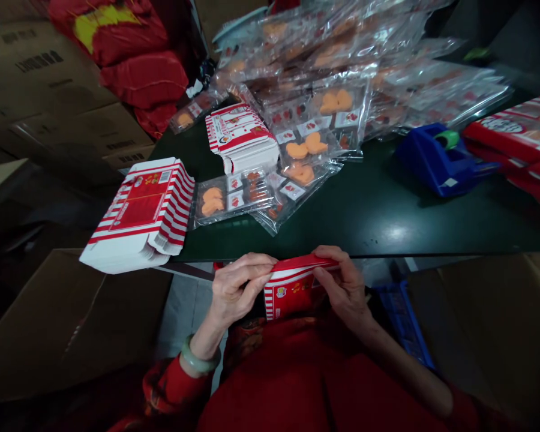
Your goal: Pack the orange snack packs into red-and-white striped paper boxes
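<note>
A red and white striped carton [292, 291] is held at the table's front edge, close to my body. My left hand [238, 285] pinches its upper left corner between thumb and fingers. At the upper right corner, my right hand [344, 285] grips it with the thumb in front and the fingers over the top edge. The carton's lower part is hidden against my red clothing. Left of the hands lies a stack of flat striped cartons [139, 201]. Beyond the hands, clear packets with orange shaped pieces [212, 201] rest on the dark green table [364, 222].
A second carton stack [243, 135] stands farther back, beside a large heap of clear packets [342, 54]. To the right are a blue tape dispenser [441, 159] and red packages [522, 138]. Cardboard boxes [40, 78] and red sacks [139, 78] are at left. A blue crate [405, 318] sits below.
</note>
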### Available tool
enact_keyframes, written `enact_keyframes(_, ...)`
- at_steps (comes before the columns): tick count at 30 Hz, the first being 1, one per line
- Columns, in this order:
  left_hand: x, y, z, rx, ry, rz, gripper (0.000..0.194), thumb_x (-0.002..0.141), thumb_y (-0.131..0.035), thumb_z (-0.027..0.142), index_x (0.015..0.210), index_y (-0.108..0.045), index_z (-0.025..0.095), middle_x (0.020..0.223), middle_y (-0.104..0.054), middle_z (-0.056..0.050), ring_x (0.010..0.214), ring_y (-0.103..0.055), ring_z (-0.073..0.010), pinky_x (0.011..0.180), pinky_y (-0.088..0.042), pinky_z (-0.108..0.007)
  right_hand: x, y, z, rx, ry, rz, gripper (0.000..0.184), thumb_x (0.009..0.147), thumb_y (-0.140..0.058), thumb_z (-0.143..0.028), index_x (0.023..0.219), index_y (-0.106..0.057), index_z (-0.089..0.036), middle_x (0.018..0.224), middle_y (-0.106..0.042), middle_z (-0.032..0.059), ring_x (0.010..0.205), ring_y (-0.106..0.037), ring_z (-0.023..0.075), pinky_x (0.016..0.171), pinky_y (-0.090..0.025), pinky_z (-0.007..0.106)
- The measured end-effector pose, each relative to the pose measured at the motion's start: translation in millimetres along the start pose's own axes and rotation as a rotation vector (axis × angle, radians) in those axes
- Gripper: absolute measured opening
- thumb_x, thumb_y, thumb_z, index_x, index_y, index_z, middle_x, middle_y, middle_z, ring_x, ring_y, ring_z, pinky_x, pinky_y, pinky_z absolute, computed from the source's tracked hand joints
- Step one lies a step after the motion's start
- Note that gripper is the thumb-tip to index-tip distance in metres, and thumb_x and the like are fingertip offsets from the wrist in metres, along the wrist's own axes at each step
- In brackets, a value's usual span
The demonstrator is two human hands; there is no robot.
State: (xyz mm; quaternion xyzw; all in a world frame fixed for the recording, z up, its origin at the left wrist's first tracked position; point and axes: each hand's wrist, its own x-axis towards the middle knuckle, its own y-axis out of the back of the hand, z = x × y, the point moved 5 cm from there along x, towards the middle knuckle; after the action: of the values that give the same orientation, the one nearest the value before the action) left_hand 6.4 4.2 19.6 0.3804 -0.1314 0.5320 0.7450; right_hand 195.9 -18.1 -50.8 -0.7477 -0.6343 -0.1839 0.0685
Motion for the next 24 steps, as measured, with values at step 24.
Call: enact_keyframes(24, 12.4, -22.7, -19.8, 0.106, 0.004, 0.045, 0.012, 0.082, -0.061, 0.014, 0.082, -0.072, 0.017, 0.087, -0.074, -0.007, 0.072, -0.072, -0.0146, 0.060, -0.056, -0.016, 37.8, 65.0, 0.8, -0.110, -0.192, 0.131, 0.023, 0.077, -0.062, -0.040, 0.068, -0.064, -0.020, 0.085, -0.066, 0.0039, 0.075, -0.061, 0.0161, 0.063, -0.047, 0.026)
